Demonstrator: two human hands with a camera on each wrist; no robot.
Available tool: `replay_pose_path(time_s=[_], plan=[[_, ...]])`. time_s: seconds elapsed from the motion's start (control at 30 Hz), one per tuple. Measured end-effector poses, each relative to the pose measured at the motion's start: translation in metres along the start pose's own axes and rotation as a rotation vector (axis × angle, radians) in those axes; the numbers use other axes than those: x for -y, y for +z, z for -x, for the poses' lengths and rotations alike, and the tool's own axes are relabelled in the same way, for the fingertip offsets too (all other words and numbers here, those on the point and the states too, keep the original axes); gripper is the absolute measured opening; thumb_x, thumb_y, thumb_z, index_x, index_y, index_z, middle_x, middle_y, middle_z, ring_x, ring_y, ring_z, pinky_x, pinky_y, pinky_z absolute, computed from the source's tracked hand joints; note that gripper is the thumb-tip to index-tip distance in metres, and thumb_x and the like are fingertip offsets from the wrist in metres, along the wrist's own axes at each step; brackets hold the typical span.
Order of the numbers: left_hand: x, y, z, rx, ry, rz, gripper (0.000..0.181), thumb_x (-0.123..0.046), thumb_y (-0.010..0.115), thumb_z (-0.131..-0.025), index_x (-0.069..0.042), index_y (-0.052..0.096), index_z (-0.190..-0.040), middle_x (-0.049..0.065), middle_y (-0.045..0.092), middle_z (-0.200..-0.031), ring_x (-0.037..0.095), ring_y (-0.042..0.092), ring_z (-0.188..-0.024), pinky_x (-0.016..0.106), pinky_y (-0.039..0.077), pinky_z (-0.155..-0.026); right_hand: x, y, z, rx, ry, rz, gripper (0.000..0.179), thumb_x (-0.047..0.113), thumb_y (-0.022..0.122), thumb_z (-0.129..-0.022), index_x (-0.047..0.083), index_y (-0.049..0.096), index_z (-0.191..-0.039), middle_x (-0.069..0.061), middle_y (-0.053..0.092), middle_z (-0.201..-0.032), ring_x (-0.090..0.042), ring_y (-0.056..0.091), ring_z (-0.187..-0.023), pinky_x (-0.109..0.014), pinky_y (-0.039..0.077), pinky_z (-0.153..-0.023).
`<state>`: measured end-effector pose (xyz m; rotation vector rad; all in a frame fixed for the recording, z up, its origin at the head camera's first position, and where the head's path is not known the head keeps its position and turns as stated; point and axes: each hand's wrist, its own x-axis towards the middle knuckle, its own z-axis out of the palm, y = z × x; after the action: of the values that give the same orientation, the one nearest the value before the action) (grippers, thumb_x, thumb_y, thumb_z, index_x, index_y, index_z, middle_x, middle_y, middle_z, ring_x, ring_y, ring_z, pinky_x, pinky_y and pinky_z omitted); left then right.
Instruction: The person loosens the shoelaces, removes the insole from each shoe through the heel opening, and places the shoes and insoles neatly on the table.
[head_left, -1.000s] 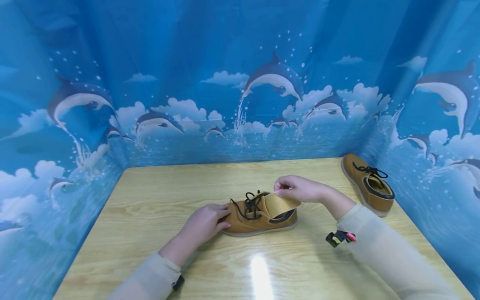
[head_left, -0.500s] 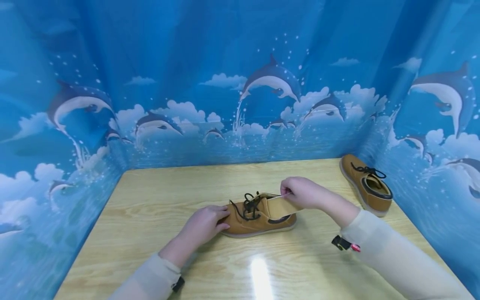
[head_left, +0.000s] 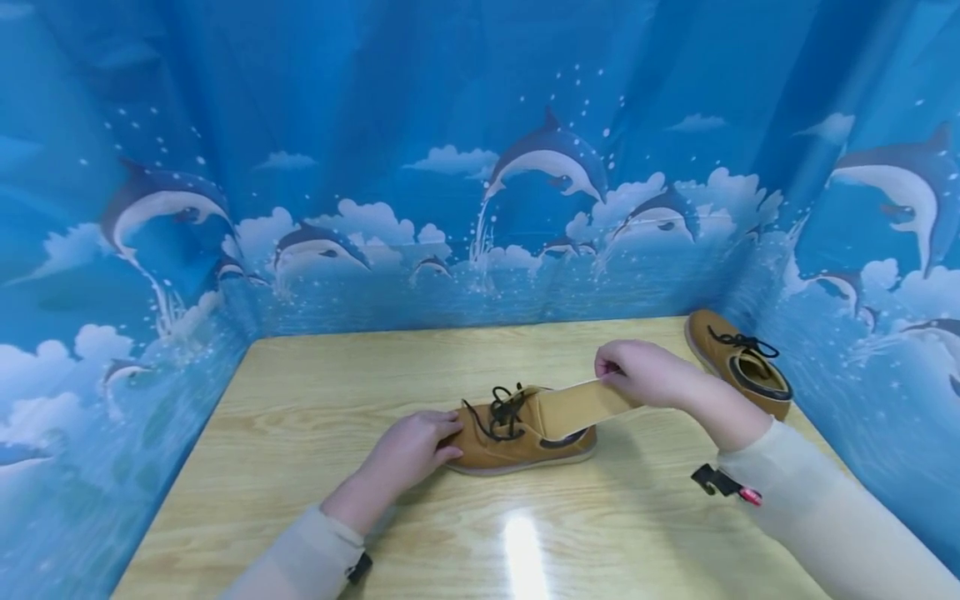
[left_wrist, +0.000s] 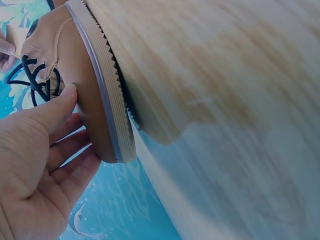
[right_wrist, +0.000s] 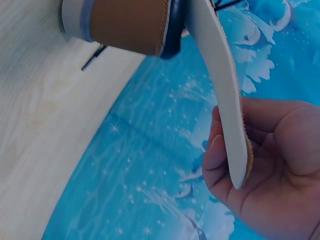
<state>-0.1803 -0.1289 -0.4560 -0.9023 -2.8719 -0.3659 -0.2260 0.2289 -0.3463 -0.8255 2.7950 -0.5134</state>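
Observation:
A brown lace-up shoe with black laces stands on the wooden table, toe to the left. My left hand grips its toe; in the left wrist view the thumb lies on the upper and the fingers wrap the toe's far side. Between thumb and fingers, my right hand pinches the heel end of a tan insole. That insole slants up out of the shoe's opening, its front part hidden inside. Its pale underside shows in the right wrist view.
The matching brown shoe stands at the table's back right corner, beside the curtain. A blue dolphin-print curtain borders the table at the back and sides.
My right hand has drawn the insole to the right, and more of its length now shows outside the shoe. The left hand has stayed on the toe.

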Motion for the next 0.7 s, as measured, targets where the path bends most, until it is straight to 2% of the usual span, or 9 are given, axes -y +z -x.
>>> replay_pose_path(time_s=[0.47, 0.7], plan=[[-0.003, -0.001, -0.001, 0.018, -0.017, 0.005, 0.045, -0.035, 0.075, -0.088, -0.009, 0.070, -0.124, 0.010, 0.066, -0.129, 0.027, 0.064, -0.117, 0.041, 0.052, -0.101, -0.017, -0.024, 0.038, -0.037, 0.035, -0.025, 0.010, 0.009, 0.061, -0.099, 0.013, 0.062, -0.090, 0.004, 0.054, -0.078, -0.012, 0.046, -0.067, -0.030, 0.039, -0.059], [-0.002, -0.002, 0.000, 0.023, -0.033, 0.023, 0.045, -0.035, 0.075, -0.088, -0.010, 0.070, -0.124, 0.010, 0.065, -0.131, 0.028, 0.064, -0.118, 0.043, 0.052, -0.101, -0.029, -0.034, 0.058, -0.047, 0.100, -0.082, 0.006, 0.011, 0.059, -0.101, 0.013, 0.061, -0.096, 0.002, 0.055, -0.080, -0.014, 0.047, -0.067, -0.029, 0.041, -0.058]])
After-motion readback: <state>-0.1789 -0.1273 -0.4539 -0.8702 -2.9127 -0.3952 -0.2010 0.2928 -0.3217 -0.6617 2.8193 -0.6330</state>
